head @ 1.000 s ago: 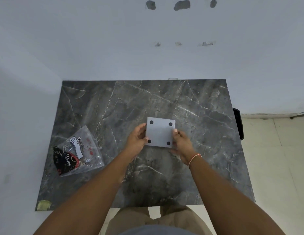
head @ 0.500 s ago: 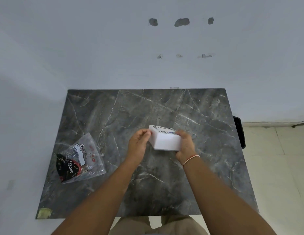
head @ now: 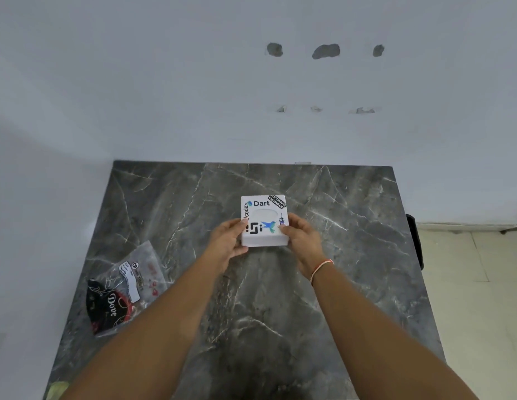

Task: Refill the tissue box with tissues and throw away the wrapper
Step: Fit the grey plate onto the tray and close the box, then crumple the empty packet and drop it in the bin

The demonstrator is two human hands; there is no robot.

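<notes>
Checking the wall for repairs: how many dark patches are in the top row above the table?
3. Left patch, larger middle patch, right patch, in a row high on the wall. Smaller chips sit lower down.
</notes>
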